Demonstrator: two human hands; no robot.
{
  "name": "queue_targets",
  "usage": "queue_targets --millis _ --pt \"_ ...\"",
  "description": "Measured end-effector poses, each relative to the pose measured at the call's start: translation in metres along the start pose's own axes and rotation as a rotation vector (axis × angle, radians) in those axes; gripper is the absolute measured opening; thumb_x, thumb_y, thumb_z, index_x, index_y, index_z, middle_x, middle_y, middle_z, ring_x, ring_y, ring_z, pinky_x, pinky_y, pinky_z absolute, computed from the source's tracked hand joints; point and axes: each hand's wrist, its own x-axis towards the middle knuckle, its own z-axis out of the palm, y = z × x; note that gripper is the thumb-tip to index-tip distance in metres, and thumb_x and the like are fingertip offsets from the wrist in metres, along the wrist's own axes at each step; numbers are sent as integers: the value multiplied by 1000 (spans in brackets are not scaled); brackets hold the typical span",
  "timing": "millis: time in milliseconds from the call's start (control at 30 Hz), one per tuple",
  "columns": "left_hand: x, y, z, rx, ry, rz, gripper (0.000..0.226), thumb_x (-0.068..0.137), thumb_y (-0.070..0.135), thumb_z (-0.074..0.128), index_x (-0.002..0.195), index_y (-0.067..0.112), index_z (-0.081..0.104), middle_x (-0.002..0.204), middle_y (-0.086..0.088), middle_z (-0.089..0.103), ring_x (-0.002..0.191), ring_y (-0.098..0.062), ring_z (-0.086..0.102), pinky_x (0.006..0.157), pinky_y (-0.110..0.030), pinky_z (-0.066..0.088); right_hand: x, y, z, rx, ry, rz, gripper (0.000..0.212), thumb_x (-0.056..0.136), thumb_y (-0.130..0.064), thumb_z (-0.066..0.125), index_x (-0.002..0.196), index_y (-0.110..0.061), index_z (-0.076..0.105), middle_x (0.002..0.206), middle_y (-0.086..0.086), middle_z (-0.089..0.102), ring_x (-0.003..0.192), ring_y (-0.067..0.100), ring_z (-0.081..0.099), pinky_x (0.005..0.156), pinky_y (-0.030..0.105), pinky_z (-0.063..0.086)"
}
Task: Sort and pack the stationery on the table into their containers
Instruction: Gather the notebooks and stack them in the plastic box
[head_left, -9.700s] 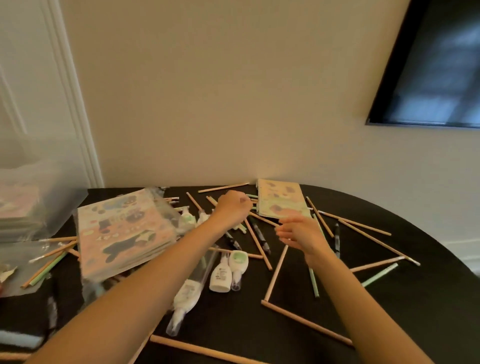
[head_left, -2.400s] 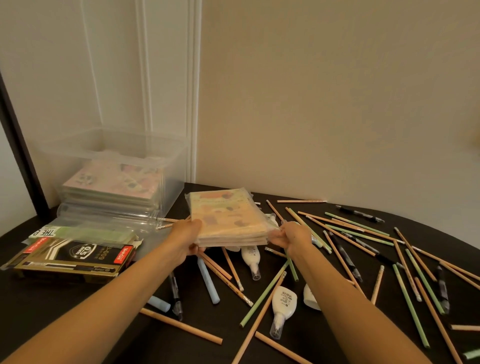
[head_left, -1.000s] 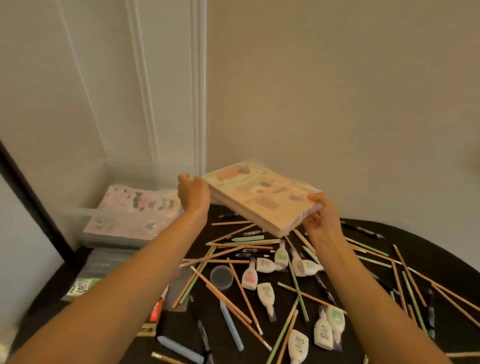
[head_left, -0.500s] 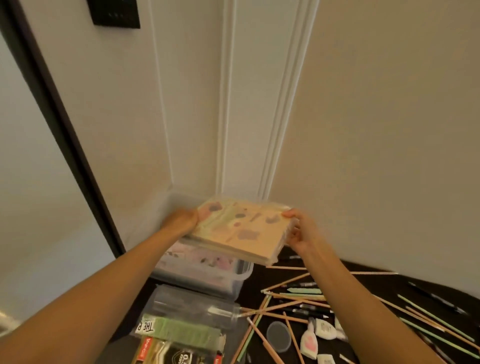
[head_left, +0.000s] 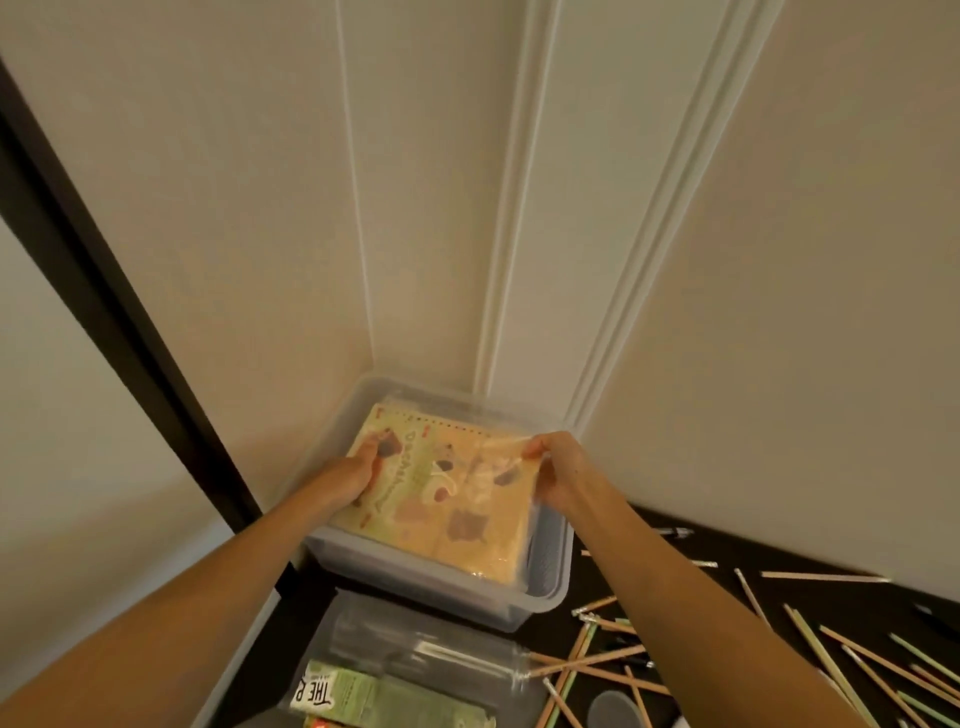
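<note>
A stack of plastic-wrapped notebooks (head_left: 447, 493) with cartoon covers sits inside the clear plastic bin (head_left: 550, 587) in the table's corner by the wall. My left hand (head_left: 353, 475) grips the stack's left edge and my right hand (head_left: 556, 470) pinches its far right corner. Both hands reach down into the bin. Anything under the stack is hidden.
A clear flat case (head_left: 415, 654) and a green box (head_left: 384, 699) lie in front of the bin. Several wooden and green pencils (head_left: 597, 660) are scattered on the black table (head_left: 727, 613) to the right, with a small round lid (head_left: 613, 709).
The notebook stack was gathered from the table, lifted, carried left and lowered into the bin. The view has tilted further toward the corner.
</note>
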Motion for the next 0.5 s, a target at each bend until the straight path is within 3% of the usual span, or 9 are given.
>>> queue_targets --millis 133,167,200,233,267,333,400,500 --pt "12 -8 9 6 -55 15 52 100 44 12 84 14 51 54 -3 39 51 -16 42 50 -25 40 34 17 1 -115 77 -14 16 58 7 42 70 -3 46 73 15 52 67 35 48 89 59 45" --pt "12 -8 10 17 -65 28 48 101 41 11 90 18 52 58 -5 40 53 -16 43 49 -25 41 40 23 1 -119 105 -9 20 54 6 41 72 0 46 71 15 50 63 35 45 81 57 51" --pt "18 -9 13 36 -64 43 46 101 40 10 94 21 52 64 -11 45 55 -17 45 46 -25 42 41 26 1 -116 125 2 21 55 7 38 74 2 46 71 15 49 60 34 43 65 46 51" --pt "21 -11 13 53 -53 44 46 101 39 10 99 21 52 76 -19 54 58 -20 49 44 -27 43 41 29 2 -129 140 10 21 58 8 36 75 3 47 72 15 48 59 34 43 53 36 42" --pt "25 -14 13 91 -25 52 46 100 40 11 104 20 52 96 -26 57 62 -24 55 42 -28 44 38 29 4 -150 141 24 17 62 9 34 73 2 46 73 15 48 58 33 43 47 30 34" --pt "38 -22 14 160 3 58 42 99 38 14 107 21 51 120 -19 52 77 -31 61 50 -37 54 33 29 4 -266 166 40 16 70 9 33 67 -2 44 70 11 46 51 25 39 43 26 26" --pt "34 -21 12 224 28 65 34 100 27 15 99 26 49 127 -8 47 86 -29 60 62 -40 57 31 28 3 -358 175 16 24 77 7 31 84 0 53 67 7 42 49 17 33 40 24 24" --pt "15 -16 10 291 21 146 37 101 24 15 92 28 51 130 -20 49 77 -27 56 61 -35 54 41 30 4 -484 171 34 51 78 3 30 126 -5 48 79 10 49 54 15 36 42 23 25"
